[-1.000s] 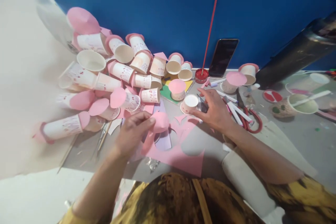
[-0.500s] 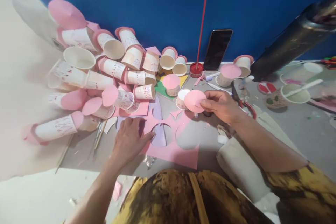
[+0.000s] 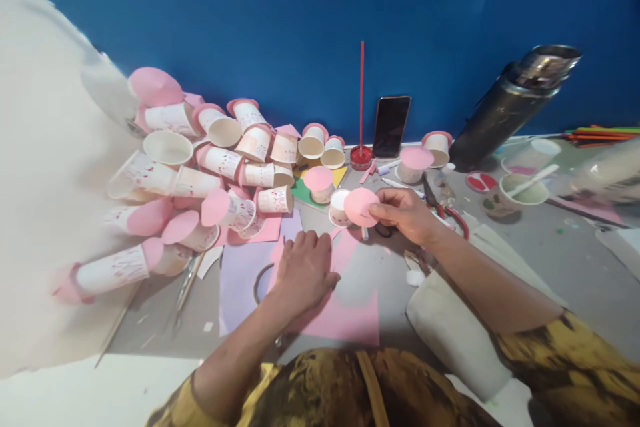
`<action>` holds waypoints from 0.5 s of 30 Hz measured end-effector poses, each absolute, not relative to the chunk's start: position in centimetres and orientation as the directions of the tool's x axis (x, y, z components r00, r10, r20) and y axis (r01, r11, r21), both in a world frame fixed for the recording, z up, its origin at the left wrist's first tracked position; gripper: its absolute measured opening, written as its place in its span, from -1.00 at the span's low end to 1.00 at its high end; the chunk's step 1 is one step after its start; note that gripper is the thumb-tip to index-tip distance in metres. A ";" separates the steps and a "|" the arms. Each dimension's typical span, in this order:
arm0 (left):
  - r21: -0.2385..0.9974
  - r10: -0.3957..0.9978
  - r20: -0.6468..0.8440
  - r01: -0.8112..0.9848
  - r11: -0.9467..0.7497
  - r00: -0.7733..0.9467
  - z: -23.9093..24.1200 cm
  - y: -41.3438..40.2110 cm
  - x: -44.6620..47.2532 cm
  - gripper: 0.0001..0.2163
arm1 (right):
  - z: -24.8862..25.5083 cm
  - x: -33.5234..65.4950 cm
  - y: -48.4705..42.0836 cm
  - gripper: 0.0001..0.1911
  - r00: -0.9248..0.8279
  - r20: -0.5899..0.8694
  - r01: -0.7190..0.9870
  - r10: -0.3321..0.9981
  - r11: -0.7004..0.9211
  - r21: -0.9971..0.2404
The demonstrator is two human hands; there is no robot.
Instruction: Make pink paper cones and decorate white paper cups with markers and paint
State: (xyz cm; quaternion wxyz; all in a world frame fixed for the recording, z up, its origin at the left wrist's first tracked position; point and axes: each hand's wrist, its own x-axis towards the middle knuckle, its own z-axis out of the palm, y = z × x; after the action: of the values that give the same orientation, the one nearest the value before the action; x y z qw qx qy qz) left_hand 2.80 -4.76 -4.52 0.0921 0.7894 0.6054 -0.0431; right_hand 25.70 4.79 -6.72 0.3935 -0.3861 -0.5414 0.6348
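Observation:
My right hand (image 3: 407, 213) pinches a round pink paper disc (image 3: 361, 207) just above the grey floor, close to a small white paper cup (image 3: 339, 206). My left hand (image 3: 306, 270) lies palm down with its fingers curled on the pink paper sheet (image 3: 345, 320), which has round holes cut out of it. A lilac sheet (image 3: 239, 283) lies under the pink one at the left. An upturned cup with a pink disc on top (image 3: 319, 185) stands just behind.
A heap of paper cups (image 3: 215, 160), many capped with pink discs, fills the left. Against the blue wall stand a phone (image 3: 391, 125), a red lid with a red stick (image 3: 361, 155) and a black flask (image 3: 505, 113). Red-handled scissors (image 3: 445, 210) and markers lie right of my hand.
The pink disc passed from my left hand to my right, which now holds it near the small cup. My left hand dropped onto the pink sheet and slid right. The view tilted.

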 end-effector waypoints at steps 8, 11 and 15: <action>0.182 0.914 -0.332 0.966 -0.182 0.234 -5.3 -3.7 4.5 -0.83 | -6.7 26.1 5.7 -0.58 -0.361 -0.061 -0.118 0.931 -0.110 -0.987; 0.305 0.904 -0.311 0.932 -0.199 0.294 -4.4 -4.0 4.4 -0.84 | -6.9 26.2 5.9 -0.58 -0.354 -0.053 -0.129 0.934 -0.105 -0.986; 0.473 0.914 -0.324 0.878 -0.067 0.244 -0.8 -5.3 2.1 -0.85 | -6.9 26.4 6.3 -0.56 -0.319 -0.043 -0.217 0.947 -0.117 -0.969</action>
State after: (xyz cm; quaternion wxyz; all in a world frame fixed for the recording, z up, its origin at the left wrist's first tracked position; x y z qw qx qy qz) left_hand 2.06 -5.35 -0.78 0.2992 0.7298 0.6140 0.0296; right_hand 26.44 6.33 -6.88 0.4490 -0.3727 -0.4897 0.6478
